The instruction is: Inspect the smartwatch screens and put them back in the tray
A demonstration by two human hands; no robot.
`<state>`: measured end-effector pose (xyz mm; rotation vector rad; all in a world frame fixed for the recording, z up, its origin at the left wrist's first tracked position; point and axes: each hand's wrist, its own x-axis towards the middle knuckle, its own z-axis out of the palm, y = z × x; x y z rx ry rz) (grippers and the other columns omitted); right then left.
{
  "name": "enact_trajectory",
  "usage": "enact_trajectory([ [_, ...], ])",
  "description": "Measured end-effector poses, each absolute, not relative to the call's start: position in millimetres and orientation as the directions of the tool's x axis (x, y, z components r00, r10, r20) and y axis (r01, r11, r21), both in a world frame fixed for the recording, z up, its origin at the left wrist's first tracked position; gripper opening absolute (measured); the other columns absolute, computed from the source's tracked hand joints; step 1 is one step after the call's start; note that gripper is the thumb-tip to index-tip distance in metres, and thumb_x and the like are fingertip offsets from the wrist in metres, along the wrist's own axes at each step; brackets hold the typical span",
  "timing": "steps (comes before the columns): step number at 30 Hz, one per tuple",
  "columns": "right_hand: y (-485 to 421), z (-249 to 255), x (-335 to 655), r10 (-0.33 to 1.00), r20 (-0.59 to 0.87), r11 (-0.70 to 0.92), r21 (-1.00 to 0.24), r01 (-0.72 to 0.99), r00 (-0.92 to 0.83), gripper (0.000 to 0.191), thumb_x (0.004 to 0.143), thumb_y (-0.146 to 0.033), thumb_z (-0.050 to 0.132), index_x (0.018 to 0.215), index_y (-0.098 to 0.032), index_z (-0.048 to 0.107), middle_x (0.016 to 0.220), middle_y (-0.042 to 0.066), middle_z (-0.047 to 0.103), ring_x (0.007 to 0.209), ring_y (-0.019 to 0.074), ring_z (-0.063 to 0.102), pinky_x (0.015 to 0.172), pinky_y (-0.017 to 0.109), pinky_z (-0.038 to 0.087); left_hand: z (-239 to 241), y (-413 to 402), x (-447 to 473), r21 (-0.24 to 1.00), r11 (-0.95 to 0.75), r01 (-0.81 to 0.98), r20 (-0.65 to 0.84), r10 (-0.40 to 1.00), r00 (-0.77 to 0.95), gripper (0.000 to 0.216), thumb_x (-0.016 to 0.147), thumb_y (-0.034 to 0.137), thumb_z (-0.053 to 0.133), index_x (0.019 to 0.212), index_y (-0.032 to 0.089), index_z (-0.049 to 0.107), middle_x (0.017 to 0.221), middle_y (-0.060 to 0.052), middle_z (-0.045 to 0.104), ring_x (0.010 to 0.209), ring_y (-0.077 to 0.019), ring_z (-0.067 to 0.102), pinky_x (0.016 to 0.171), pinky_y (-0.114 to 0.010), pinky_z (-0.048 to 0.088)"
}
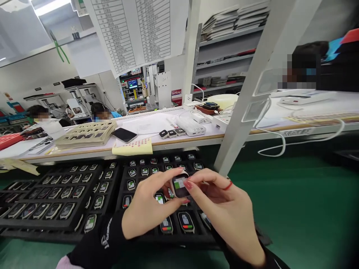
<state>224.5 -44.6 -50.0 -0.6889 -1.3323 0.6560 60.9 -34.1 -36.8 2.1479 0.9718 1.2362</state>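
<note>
A smartwatch (179, 190) with a lit screen of green and white blocks is held up between my two hands, above a black foam tray (196, 239). My left hand (153, 203) grips the watch by its edges, thumb below and index finger above. The thumb of my right hand (221, 205) lies on the screen, its fingers curled by the watch's right edge. Rows of similar watches sit in the tray's slots, including one watch (186, 221) with a red and green bar. My hands cover part of the tray.
Stacked black trays (39, 222) of watches stand at left. On the shelf behind lie a phone (125, 135), a beige tray (86, 134), several small watch bodies (172, 133) and a white charger box (190, 125). A white post (244, 93) rises at right. Other people sit further back.
</note>
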Motion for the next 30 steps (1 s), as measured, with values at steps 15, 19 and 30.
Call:
enact_trajectory([
  [15,-42.3,-54.4,221.2,0.741,0.658,0.671,-0.734,-0.107,0.135,0.013,0.092,-0.014,0.067,0.083,-0.023,0.066,0.075,-0.001,0.058,0.067,0.0133,0.057,0.057,0.017,0.051,-38.3,-36.4,63.6,0.666,-0.659,0.349,0.566,0.751,0.339,0.056,0.08,0.022,0.077,0.131,0.035,0.058,0.086,0.005,0.065,0.072,-0.0101,0.058,0.074,-0.023,0.051],
  [19,-40.6,-55.1,220.6,0.732,0.667,0.681,-0.722,-0.121,0.139,0.013,0.092,-0.014,0.067,0.082,-0.022,0.066,0.074,0.0,0.057,0.067,0.0136,0.056,0.058,0.018,0.051,-37.6,-37.0,62.9,0.669,-0.653,0.356,0.561,0.757,0.335,0.056,0.079,0.022,0.078,0.13,0.034,0.059,0.085,0.005,0.064,0.071,-0.0096,0.059,0.074,-0.022,0.052],
  [30,-40.0,-55.8,219.7,0.754,0.637,0.656,-0.745,-0.123,0.159,0.013,0.091,-0.022,0.072,0.079,-0.022,0.067,0.073,0.002,0.057,0.065,0.0169,0.056,0.055,0.024,0.051,-38.6,-36.4,64.3,0.668,-0.659,0.346,0.573,0.752,0.326,0.053,0.08,0.022,0.077,0.129,0.03,0.06,0.088,0.003,0.067,0.072,-0.0102,0.061,0.074,-0.022,0.054],
])
